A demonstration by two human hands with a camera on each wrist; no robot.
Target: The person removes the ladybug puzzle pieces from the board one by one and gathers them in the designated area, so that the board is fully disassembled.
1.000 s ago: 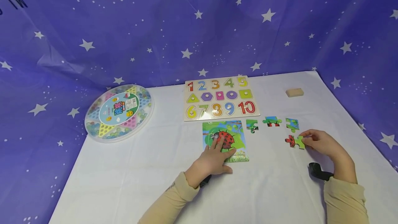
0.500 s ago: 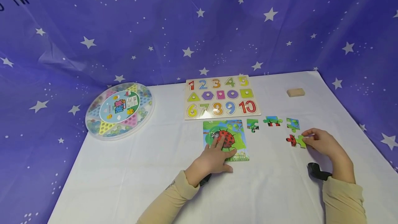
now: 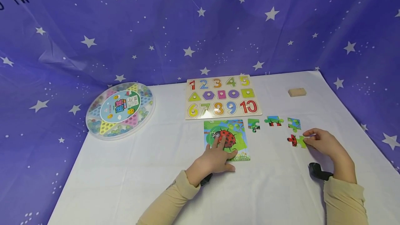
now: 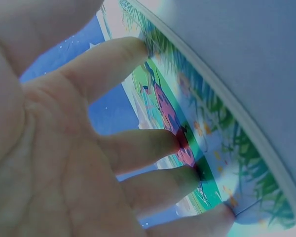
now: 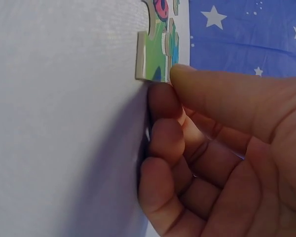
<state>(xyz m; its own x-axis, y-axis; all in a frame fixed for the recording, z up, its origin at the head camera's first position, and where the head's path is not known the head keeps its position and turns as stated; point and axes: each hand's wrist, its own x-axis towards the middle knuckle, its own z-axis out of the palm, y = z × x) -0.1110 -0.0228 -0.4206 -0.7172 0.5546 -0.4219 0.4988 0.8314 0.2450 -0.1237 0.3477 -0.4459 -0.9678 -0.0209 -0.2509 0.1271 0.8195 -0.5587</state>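
Observation:
A square ladybug jigsaw puzzle (image 3: 229, 140) lies in the middle of the table in the head view. My left hand (image 3: 217, 158) rests over its lower left part, fingers spread, with the fingertips (image 4: 175, 142) on the picture. Off to the right, my right hand (image 3: 323, 145) is at a red and green jigsaw piece (image 3: 301, 142). In the right wrist view its thumb and index finger pinch the green edge of that piece, and the other fingers curl below. Three more jigsaw pieces, at left (image 3: 253, 125), middle (image 3: 274, 121) and right (image 3: 294, 124), lie in a row between puzzle and right hand.
Behind the puzzle lies a wooden number board (image 3: 223, 96). A round marble game box (image 3: 120, 110) sits at the back left, and a small wooden block (image 3: 297, 92) at the back right. A starry purple cloth (image 3: 175, 34) hangs behind the white table (image 3: 140, 169).
Both hands stay almost where they were, the left on the puzzle and the right at the red and green piece. The whole head view has shifted very slightly.

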